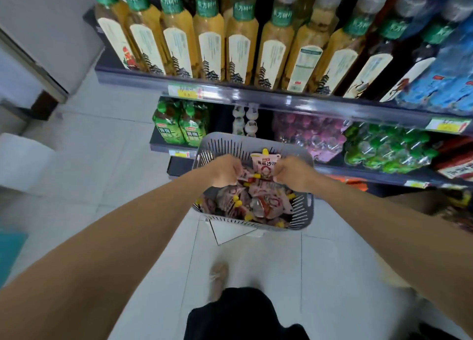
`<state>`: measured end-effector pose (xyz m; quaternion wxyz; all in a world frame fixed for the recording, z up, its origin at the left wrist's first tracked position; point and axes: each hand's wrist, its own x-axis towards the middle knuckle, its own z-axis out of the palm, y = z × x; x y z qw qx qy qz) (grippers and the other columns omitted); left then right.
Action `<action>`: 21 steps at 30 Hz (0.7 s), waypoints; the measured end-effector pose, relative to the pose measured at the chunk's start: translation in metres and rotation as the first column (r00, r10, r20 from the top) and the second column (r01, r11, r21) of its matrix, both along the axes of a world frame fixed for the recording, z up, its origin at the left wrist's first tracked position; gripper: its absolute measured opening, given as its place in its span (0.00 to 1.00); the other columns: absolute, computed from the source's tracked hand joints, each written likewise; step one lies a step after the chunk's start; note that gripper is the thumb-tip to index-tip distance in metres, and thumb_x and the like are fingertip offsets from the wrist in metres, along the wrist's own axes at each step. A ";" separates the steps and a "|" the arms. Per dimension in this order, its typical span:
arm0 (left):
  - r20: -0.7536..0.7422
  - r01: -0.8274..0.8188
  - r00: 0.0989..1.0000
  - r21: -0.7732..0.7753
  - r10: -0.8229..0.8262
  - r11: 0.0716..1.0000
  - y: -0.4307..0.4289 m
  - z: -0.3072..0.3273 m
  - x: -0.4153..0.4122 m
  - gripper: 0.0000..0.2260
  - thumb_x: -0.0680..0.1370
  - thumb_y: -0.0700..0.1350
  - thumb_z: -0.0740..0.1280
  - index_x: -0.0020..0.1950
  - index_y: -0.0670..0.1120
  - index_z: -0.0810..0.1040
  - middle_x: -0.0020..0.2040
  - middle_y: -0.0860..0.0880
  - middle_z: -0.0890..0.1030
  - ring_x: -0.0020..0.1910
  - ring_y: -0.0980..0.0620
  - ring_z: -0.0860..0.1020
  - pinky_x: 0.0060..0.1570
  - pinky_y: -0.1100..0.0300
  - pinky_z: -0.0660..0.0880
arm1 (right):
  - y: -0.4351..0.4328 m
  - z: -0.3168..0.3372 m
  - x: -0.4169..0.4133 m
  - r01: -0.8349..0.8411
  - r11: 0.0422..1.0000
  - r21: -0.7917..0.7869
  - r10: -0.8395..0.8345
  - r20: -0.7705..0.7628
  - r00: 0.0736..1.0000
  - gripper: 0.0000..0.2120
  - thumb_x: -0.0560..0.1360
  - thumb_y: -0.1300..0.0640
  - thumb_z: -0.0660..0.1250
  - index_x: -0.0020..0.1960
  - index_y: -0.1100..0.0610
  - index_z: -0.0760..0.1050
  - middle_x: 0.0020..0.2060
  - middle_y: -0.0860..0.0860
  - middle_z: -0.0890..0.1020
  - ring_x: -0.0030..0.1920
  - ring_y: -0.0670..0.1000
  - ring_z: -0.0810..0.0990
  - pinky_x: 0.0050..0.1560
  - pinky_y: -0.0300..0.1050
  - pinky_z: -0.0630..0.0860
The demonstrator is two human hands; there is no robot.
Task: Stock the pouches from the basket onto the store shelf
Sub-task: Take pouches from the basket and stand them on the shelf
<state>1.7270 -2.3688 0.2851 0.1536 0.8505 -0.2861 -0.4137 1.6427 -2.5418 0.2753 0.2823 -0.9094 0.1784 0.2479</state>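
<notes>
Shoe (pixel 218 275) on pale floor tiles nearest, then grey slotted basket (pixel 302 211) heaped with pink, yellow-capped pouches (pixel 258 201). Over the heap, left hand (pixel 225 170) curled on a lower pouch (pixel 249 176), right hand (pixel 294 173) pinching the side of an upright pouch (pixel 265 164), that pouch between both hands. Beyond, store shelf (pixel 256 93) with tea bottles (pixel 212 45) above its rail and bagged green-capped bottles (pixel 384 147) below.

Even, bright indoor light; soft glare on shelf rail (pixel 294 101). Strong wide-angle bending at edges; bottles (pixel 212 45) slightly blurred.
</notes>
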 end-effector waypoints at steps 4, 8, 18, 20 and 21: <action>-0.018 -0.052 0.998 0.039 0.052 0.998 -0.004 -0.050 0.004 0.12 0.77 0.35 0.60 0.37 0.49 0.70 0.36 0.52 0.71 0.35 0.55 0.70 0.45 0.62 0.67 | -0.008 -0.045 0.007 0.037 0.998 0.045 -0.036 -0.029 0.999 0.14 0.74 0.67 0.62 0.58 0.68 0.77 0.58 0.62 0.80 0.58 0.62 0.77 0.61 0.55 0.73; 0.003 -0.048 0.999 0.068 0.048 0.996 -0.009 -0.098 0.010 0.09 0.78 0.34 0.57 0.50 0.41 0.76 0.52 0.41 0.79 0.50 0.45 0.77 0.50 0.56 0.71 | -0.021 -0.083 0.016 0.083 0.996 0.017 -0.083 -0.029 0.996 0.13 0.74 0.66 0.63 0.58 0.66 0.77 0.56 0.61 0.80 0.56 0.60 0.78 0.59 0.55 0.74; -0.079 0.006 0.997 0.128 0.004 0.992 -0.033 -0.171 0.023 0.16 0.78 0.51 0.61 0.62 0.44 0.75 0.61 0.43 0.78 0.58 0.44 0.76 0.55 0.54 0.72 | -0.047 -0.164 0.058 0.273 0.955 -0.117 -0.264 0.086 0.961 0.19 0.74 0.64 0.65 0.64 0.64 0.68 0.53 0.60 0.79 0.51 0.59 0.79 0.45 0.44 0.73; -0.092 0.004 0.996 0.171 0.012 0.985 -0.035 -0.179 0.020 0.21 0.75 0.55 0.66 0.63 0.45 0.74 0.61 0.45 0.78 0.60 0.45 0.76 0.56 0.55 0.72 | -0.049 -0.178 0.064 0.300 0.946 -0.124 -0.291 0.086 0.953 0.26 0.73 0.62 0.67 0.68 0.64 0.64 0.59 0.62 0.77 0.57 0.61 0.77 0.53 0.48 0.76; -0.096 -0.007 0.995 0.201 0.027 0.980 -0.035 -0.185 0.019 0.21 0.74 0.54 0.68 0.62 0.44 0.75 0.60 0.45 0.79 0.59 0.45 0.76 0.56 0.55 0.73 | -0.049 -0.183 0.066 0.324 0.939 -0.118 -0.314 0.092 0.945 0.27 0.72 0.62 0.68 0.68 0.64 0.64 0.61 0.61 0.76 0.59 0.61 0.76 0.57 0.49 0.75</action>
